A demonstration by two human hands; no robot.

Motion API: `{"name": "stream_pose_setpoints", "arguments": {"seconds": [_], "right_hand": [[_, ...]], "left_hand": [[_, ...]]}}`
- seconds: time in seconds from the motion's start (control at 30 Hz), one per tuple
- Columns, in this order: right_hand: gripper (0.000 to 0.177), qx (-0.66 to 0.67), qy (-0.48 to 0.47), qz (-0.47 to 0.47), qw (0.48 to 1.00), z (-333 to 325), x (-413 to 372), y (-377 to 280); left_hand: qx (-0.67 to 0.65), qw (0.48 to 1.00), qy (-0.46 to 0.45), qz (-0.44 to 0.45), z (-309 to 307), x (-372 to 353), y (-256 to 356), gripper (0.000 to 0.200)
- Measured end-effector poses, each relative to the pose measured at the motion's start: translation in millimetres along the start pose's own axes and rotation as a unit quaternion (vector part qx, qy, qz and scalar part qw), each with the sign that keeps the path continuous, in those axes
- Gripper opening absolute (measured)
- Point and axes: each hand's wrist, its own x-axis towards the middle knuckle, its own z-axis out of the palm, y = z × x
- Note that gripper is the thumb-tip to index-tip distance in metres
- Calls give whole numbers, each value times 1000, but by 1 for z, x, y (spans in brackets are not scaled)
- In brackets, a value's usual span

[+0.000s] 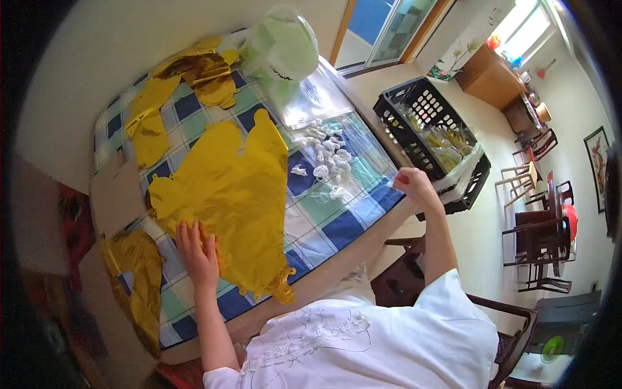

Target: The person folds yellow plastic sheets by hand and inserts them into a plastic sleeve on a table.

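My left hand lies open, palm down, on the large flat gold foil piece, which is spread over the blue, green and white checked cloth. My right hand is past the table's far-right edge, fingertips drawn together; I can't tell whether they pinch anything.

If I press or drag unevenly, the thin foil could crease, and its narrow end, close to the table edge, could slip over. The small white string coils lie loosely heaped, so catching one could tangle the rest.

Beside the table, the black perforated plastic crate holds clear bags with yellowish contents; whitish plastic drapes its near side and could snag my right arm.
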Motion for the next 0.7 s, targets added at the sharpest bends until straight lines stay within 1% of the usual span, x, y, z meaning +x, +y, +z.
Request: {"name": "stream_pose_setpoints", "arguments": {"seconds": [0.07, 0.1, 0.17, 0.27, 0.37, 0.4, 0.43, 0.5, 0.57, 0.6, 0.63, 0.7], "right_hand": [[10, 0, 86, -70, 994, 27, 17, 16], [8, 3, 98, -176, 979, 39, 22, 9], [13, -34, 35, -144, 988, 46, 16, 1], [16, -73, 75, -65, 992, 24, -2, -57], [18, 29, 1, -83, 996, 45, 1, -81], [19, 81, -37, -95, 991, 52, 0, -92], [20, 32, -22, -152, 988, 67, 1, -88], [18, 61, -58, -162, 983, 70, 1, -80], [17, 69, -154, -156, 973, 38, -8, -87], [13, 63, -149, -180, 970, 28, -13, -82], [13, 30, -160, -154, 975, 13, -19, -89], [8, -46, -102, -151, 982, 4, -25, -83]], "left_hand": [[9, 1000, -1, 8, 1, 0, -1, 46], [16, 1000, -1, 11, 0, 0, -2, 46], [21, 1000, 0, 14, -3, -1, -4, 46], [5, 1000, 2, 8, -4, 0, -1, 46], [16, 1000, 4, 12, -3, 0, -2, 46], [26, 1000, 6, 15, -3, 1, -2, 46], [18, 1000, 3, 10, -4, 1, 0, 46], [3, 1000, -2, -3, -6, 0, 3, 45], [-1, 1000, 8, 0, -3, -1, 0, 45], [-4, 1000, 9, 4, -2, -2, -2, 44], [-2, 1000, 8, 6, -3, -2, -2, 44], [-1, 1000, 10, 10, -4, -1, 1, 44]]}}
